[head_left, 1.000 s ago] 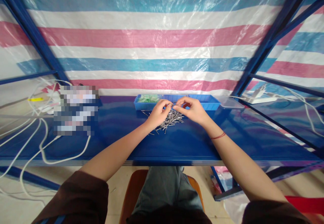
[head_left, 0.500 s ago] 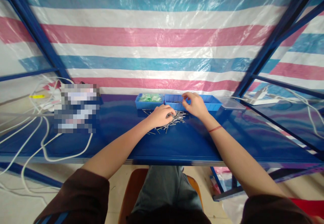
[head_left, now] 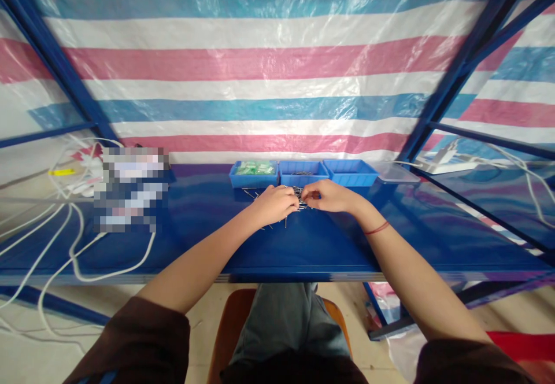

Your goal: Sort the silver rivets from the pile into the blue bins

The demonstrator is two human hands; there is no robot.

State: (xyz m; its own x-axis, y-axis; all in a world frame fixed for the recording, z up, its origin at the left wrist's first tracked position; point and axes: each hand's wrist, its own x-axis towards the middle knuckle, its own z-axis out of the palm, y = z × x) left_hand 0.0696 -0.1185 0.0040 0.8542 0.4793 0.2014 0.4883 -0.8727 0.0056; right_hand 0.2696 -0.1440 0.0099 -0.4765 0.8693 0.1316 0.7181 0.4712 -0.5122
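A heap of thin metal pins (head_left: 299,194) lies on the blue table (head_left: 303,245), just in front of three small blue trays. My left hand (head_left: 274,205) rests on the heap with its fingers curled into the pins. My right hand (head_left: 328,196) is lowered beside it, fingertips pinched over the pins at the heap's right side. Both hands nearly meet above the heap and hide most of it. The left tray (head_left: 255,173) holds green pieces, the middle tray (head_left: 303,173) holds a few pins, and the right tray (head_left: 350,172) looks bare.
A clear plastic lid or tray (head_left: 396,172) lies right of the blue trays. White cables (head_left: 73,239) loop over the table's left side near a blurred patch. A striped tarp hangs behind, blue frame posts stand at both sides, and a power strip (head_left: 442,167) sits at the right.
My right hand came back from the middle tray down to the heap of pins. My left hand stayed on the heap and shifted slightly.
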